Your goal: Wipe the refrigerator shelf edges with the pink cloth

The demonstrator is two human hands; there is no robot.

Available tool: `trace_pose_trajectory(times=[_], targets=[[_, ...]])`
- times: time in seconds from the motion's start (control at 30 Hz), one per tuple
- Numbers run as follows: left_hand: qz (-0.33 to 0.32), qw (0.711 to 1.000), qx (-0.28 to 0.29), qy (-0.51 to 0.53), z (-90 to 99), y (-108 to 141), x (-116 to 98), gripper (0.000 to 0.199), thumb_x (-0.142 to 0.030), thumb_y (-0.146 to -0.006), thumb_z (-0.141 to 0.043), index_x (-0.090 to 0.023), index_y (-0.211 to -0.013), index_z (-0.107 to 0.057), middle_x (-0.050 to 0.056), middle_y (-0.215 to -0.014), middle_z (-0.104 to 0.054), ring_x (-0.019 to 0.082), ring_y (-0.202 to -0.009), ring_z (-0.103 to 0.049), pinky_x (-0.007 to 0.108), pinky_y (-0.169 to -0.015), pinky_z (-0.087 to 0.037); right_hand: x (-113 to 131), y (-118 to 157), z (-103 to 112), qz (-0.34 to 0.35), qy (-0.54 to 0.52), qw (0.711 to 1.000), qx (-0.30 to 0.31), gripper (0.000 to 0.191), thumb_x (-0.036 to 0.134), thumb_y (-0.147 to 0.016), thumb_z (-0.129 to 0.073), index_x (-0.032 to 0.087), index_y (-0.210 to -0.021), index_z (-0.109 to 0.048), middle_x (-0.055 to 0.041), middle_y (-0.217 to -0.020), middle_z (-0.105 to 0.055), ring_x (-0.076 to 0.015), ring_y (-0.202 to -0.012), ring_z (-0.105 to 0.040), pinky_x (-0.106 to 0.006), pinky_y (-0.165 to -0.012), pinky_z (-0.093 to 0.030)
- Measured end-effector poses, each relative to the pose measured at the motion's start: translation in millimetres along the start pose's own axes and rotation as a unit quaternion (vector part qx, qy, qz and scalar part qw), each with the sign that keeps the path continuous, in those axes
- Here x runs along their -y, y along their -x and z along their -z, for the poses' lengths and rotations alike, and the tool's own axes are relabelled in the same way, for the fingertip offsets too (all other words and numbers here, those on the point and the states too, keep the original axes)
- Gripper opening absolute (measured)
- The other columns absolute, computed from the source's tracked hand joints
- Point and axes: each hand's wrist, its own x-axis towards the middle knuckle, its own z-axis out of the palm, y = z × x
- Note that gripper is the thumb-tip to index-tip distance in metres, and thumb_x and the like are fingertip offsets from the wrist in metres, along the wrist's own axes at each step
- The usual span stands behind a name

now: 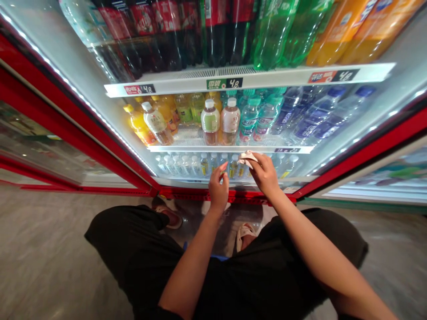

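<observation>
My right hand [265,175] pinches a crumpled whitish cloth [247,156] just in front of the middle shelf's edge [230,150]. To its left, my left hand [219,191] is raised with the fingers bent and apart, and nothing shows in it. Both hands are before the bottom row of small clear bottles [185,163], partly covering it. Above them, on the middle shelf, stand two brown tea bottles, one with a green label [210,122] and one with a pink label [230,122]. Teal-capped bottles [249,120] are beside these.
Large cola bottles [216,35], green bottles [276,35] and orange drinks [367,35] fill the upper shelf above its price strip [260,82]. Yellow juice bottles [136,122] and blue-capped water bottles [320,113] flank the middle shelf. Red door frames [76,129] border the fridge.
</observation>
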Motion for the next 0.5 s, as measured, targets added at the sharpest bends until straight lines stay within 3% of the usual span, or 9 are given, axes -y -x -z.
trace_pose_trajectory(times=[0.1,0.2,0.4,0.5], targets=[[-0.003,1.000,0.011,0.010,-2.7,3,1,0.035,-0.018,-0.102,-0.054,-0.027,-0.130,-0.074,0.009,-0.136,-0.076,0.024,-0.129,-0.071,0.044,-0.118,-0.054,0,2,4,0.006,-0.004,1.000,0.018,0.043,0.020,-0.106,-0.052,0.030,-0.145,-0.066,-0.0126,-0.146,-0.069,-0.0309,-0.127,-0.066,-0.056,-0.111,-0.058],[0.001,1.000,0.016,0.017,-6.1,6,2,0.035,-0.019,-0.102,-0.056,-0.027,-0.131,-0.074,0.009,-0.135,-0.076,0.025,-0.128,-0.071,0.045,-0.117,-0.054,1,4,6,0.029,-0.014,0.998,0.058,0.040,0.019,-0.106,-0.053,0.027,-0.142,-0.069,-0.0136,-0.142,-0.072,-0.0295,-0.124,-0.068,-0.050,-0.104,-0.063],[0.014,1.000,0.012,0.023,-9.7,9,2,0.036,-0.021,-0.102,-0.057,-0.027,-0.132,-0.074,0.009,-0.135,-0.076,0.023,-0.128,-0.071,0.040,-0.113,-0.057,-6,6,10,-0.017,-0.006,0.999,-0.044,0.044,0.023,-0.104,-0.062,0.031,-0.147,-0.066,-0.0145,-0.145,-0.069,-0.0328,-0.129,-0.068,-0.055,-0.108,-0.060],[0.009,0.999,0.017,0.026,-12.5,11,2,0.037,-0.019,-0.101,-0.057,-0.027,-0.133,-0.074,0.009,-0.135,-0.076,0.023,-0.129,-0.070,0.041,-0.114,-0.056,-4,4,6,0.001,-0.008,1.000,-0.028,0.041,0.023,-0.105,-0.059,0.029,-0.145,-0.067,-0.0153,-0.146,-0.068,-0.0321,-0.129,-0.067,-0.054,-0.108,-0.060]])
